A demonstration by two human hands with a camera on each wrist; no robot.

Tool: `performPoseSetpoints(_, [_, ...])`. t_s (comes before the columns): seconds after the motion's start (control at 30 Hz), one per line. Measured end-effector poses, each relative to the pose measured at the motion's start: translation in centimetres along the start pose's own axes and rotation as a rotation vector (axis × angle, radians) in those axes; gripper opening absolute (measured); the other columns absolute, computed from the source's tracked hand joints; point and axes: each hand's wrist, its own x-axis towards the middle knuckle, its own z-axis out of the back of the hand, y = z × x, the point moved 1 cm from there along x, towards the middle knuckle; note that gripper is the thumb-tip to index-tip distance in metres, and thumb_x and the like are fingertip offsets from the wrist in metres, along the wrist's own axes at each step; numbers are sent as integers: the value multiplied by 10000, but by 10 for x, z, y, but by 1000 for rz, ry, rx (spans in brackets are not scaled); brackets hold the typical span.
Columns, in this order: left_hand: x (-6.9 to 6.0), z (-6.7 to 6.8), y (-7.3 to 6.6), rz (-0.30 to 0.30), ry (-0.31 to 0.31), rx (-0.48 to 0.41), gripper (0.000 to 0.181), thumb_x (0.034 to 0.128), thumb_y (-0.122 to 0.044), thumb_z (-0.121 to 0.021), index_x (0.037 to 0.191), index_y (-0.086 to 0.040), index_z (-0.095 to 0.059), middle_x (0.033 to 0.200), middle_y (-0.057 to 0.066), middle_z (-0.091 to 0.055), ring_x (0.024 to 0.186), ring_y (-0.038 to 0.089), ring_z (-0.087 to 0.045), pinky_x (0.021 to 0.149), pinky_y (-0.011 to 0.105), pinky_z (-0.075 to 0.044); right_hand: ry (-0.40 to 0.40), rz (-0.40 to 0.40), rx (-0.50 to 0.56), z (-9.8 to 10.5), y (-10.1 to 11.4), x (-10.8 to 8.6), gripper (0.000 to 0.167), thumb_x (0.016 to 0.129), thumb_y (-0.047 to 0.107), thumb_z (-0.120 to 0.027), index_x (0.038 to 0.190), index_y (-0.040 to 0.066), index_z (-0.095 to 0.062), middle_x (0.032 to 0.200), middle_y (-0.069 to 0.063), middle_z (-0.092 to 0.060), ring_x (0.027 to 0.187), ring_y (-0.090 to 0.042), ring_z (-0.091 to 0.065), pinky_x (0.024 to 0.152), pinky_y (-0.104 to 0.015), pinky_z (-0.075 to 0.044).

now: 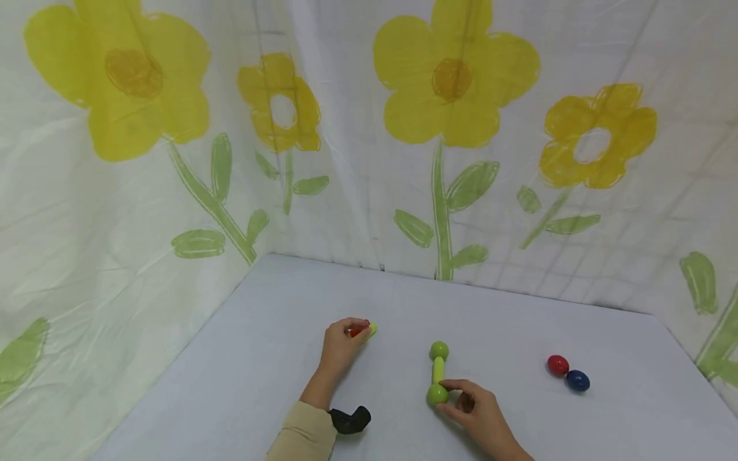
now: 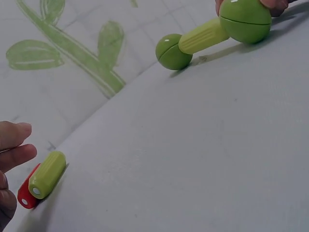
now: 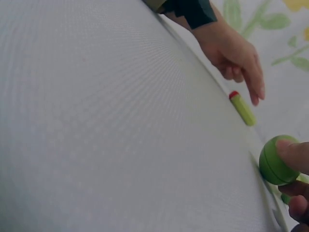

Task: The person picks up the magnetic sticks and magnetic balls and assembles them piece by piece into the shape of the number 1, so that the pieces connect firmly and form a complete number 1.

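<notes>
One near green ball (image 1: 437, 396) is pinched between thumb and fingers of the right hand (image 1: 483, 416), parted about its width; a ridged rod (image 1: 439, 370) joins it to a far green ball (image 1: 439, 350) above the bench (image 1: 230, 371). The left hand (image 1: 339, 346), fingers loosely extended, hovers beside a yellow-green rod (image 2: 47, 175) and red rod (image 2: 26, 197).
</notes>
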Motion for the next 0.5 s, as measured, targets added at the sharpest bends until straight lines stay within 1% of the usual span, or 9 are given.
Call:
performPoseSetpoints(0.03, [-1,0,0,-9,3,2,139,849,-131,-762,961,-53,-735,942,45,-704,730,131,-522,610,233,-418,7,-11,2,0,0,0,365,774,120,-814,1104,41,-681,1001,-74,-654,619,-21,-439,534,-203,-410])
performPoseSetpoints(0.17, [-2,-2,0,-36,9,-3,154,852,-117,-755,972,-27,-722,943,58,-709,894,190,-608,722,283,-476,25,-39,5,0,0,0,375,786,138,-808,1121,38,-675,1009,-69,-647,620,-29,-441,535,-203,-408])
performPoseSetpoints(0.2, [-2,-2,-1,-32,7,-8,152,851,-113,-755,970,-25,-722,940,60,-710,913,209,-616,739,300,-481,25,-40,5,1,0,0,373,786,137,-808,1121,38,-675,1006,-68,-644,617,-30,-439,533,-204,-406])
performPoseSetpoints(0.37, [-2,-1,0,-40,-7,0,150,846,-102,-757,968,-22,-721,932,68,-712,974,257,-628,822,399,-493,16,-20,2,1,1,0,359,787,133,-807,1110,40,-679,996,-66,-645,601,-25,-430,523,-206,-402])
performPoseSetpoints(0.5, [-2,-1,1,-29,-11,5,155,841,-106,-762,970,-29,-725,944,69,-715,999,260,-625,845,414,-493,16,-10,0,1,1,0,363,785,129,-809,1111,34,-679,993,-71,-643,595,-23,-421,516,-209,-396])
